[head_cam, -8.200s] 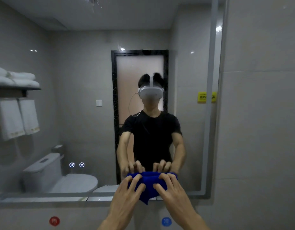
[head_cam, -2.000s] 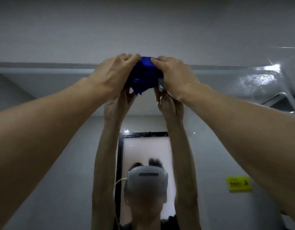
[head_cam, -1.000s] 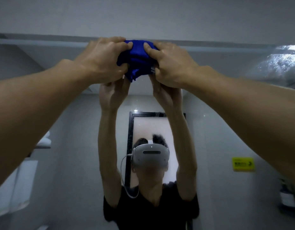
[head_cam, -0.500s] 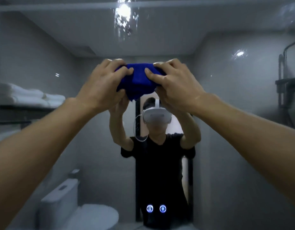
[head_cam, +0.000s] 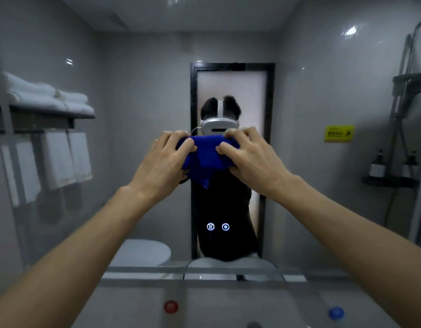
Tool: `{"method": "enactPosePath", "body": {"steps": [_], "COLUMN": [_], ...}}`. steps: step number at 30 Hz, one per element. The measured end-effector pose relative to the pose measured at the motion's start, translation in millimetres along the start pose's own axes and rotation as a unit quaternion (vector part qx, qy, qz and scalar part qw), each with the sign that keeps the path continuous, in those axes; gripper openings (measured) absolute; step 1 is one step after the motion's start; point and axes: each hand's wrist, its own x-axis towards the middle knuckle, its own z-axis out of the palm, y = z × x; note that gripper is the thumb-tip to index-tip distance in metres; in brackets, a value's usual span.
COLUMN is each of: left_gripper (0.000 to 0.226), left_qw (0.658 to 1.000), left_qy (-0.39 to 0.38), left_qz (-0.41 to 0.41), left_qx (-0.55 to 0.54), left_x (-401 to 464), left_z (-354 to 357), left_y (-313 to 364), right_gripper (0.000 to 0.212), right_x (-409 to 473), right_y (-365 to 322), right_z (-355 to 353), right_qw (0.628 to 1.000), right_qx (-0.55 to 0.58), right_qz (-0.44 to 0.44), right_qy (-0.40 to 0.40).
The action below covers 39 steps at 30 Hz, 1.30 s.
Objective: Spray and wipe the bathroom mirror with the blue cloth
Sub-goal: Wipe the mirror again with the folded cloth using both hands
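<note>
The bathroom mirror (head_cam: pixel 133 185) fills most of the head view. A bunched blue cloth (head_cam: pixel 206 157) is pressed against the glass at mid-height, in front of the reflected person. My left hand (head_cam: pixel 163 164) grips the cloth's left side with curled fingers, and my right hand (head_cam: pixel 248 159) grips its right side the same way. A loose corner of the cloth hangs down between my hands. No spray bottle shows.
Two lit touch icons (head_cam: pixel 218 227) glow on the lower glass. The mirror's bottom edge (head_cam: pixel 204 272) runs above a wall with a red dot (head_cam: pixel 170 307) and a blue dot (head_cam: pixel 336 313). Reflections show a towel shelf (head_cam: pixel 46 107), toilet (head_cam: pixel 143 253) and shower shelf (head_cam: pixel 391 181).
Both hands have drawn the cloth down the glass from the mirror's top edge to mid-height, and the view has tilted down with them.
</note>
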Motion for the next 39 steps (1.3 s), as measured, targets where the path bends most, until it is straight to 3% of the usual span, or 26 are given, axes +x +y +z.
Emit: {"method": "enactPosePath", "body": {"steps": [13, 21, 24, 29, 33, 39], "left_gripper": [0.047, 0.063, 0.072, 0.071, 0.063, 0.046], "left_qw": [0.998, 0.991, 0.986, 0.987, 0.992, 0.999], "left_qy": [-0.057, -0.111, -0.144, -0.137, -0.106, -0.043], "left_qz": [0.018, -0.003, -0.003, 0.003, -0.015, 0.008], "left_qx": [-0.025, -0.074, -0.084, -0.079, -0.069, -0.002], "left_x": [-111.7, -181.5, -196.0, -197.2, -181.6, -113.8], "left_z": [68.0, 120.1, 128.1, 126.9, 118.3, 70.7], "left_y": [46.9, 82.0, 87.7, 84.7, 73.4, 41.5], "right_gripper": [0.025, 0.016, 0.028, 0.037, 0.018, 0.015], "right_x": [-128.5, -209.0, -222.8, -220.0, -193.6, -118.9], "right_y": [-78.3, -122.9, -131.1, -127.6, -113.2, -75.5], "right_z": [57.3, 99.8, 109.1, 106.9, 97.5, 60.2], "right_qw": [0.999, 0.997, 0.994, 0.992, 0.997, 1.000], "right_qx": [0.016, 0.038, 0.062, 0.063, 0.029, -0.007], "right_qz": [0.009, 0.019, 0.032, 0.024, 0.016, 0.021], "right_qy": [-0.028, -0.057, -0.086, -0.105, -0.065, -0.008]}}
